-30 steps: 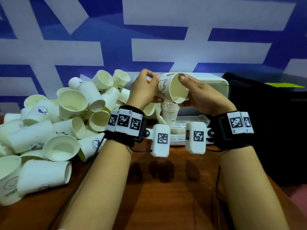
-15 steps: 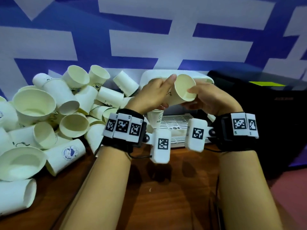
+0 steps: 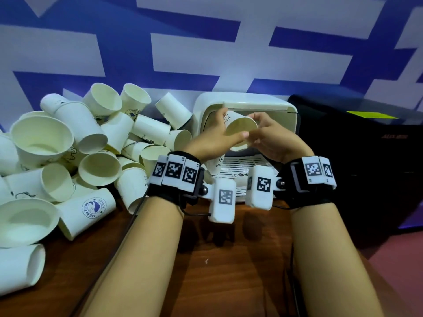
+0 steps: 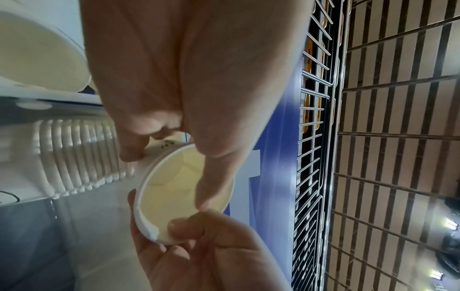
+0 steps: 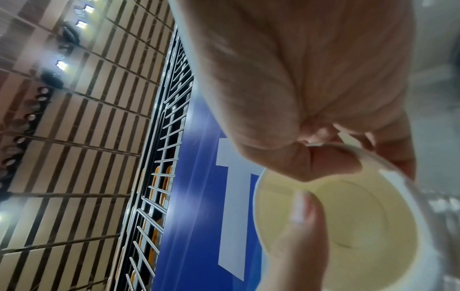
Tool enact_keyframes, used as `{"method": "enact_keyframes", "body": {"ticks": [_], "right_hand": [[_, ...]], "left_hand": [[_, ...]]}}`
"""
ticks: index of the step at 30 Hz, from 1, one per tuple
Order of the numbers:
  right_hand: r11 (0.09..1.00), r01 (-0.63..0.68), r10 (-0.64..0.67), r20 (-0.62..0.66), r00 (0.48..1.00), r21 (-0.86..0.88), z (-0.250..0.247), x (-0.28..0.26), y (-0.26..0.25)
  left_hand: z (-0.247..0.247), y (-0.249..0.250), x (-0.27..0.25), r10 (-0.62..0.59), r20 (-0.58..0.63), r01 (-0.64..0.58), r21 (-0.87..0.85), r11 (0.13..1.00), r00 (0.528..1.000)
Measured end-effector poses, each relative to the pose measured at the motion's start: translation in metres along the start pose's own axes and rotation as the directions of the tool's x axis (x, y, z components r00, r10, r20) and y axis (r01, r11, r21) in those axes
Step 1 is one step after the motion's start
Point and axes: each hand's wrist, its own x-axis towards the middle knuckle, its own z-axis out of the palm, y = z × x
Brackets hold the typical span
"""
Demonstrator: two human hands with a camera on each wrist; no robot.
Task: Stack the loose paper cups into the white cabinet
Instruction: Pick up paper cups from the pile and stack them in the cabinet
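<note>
A stack of nested white paper cups (image 3: 240, 128) is tilted in the open front of the white cabinet (image 3: 247, 99), with the top cup's mouth facing me. My left hand (image 3: 225, 131) grips the top cup's wall, thumb lying across the rim. From the other side my right hand (image 3: 261, 131) pinches the same rim. The left wrist view shows the top cup (image 4: 174, 189) seated on a row of nested rims (image 4: 74, 153). In the right wrist view the cup's cream inside (image 5: 348, 226) fills the lower right. The stack's lower end (image 3: 217, 163) is by the cabinet's grid floor.
A big pile of loose paper cups (image 3: 68, 156) covers the left of the brown wooden table (image 3: 229, 271), close to my left forearm. A black case (image 3: 366, 156) stands right of the cabinet. A blue and white wall is behind.
Both hands have carried the stack away from me and up into the cabinet's opening. The top cup has turned so that its mouth faces me more.
</note>
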Motion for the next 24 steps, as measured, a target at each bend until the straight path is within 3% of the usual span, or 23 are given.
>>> {"method": "enact_keyframes", "body": {"ticks": [13,24], "right_hand": [[0.952,-0.011,0.053,-0.128,0.990,0.305,0.016,0.023,0.026],[0.950,-0.033,0.065,-0.092,0.994,0.310,0.010,0.015,0.016]], "left_hand": [[0.005,-0.010,0.003,0.037,-0.115,-0.039,-0.019,0.999,0.993],[0.008,-0.010,0.007,0.094,-0.197,-0.077,0.091,0.993,0.976]]}}
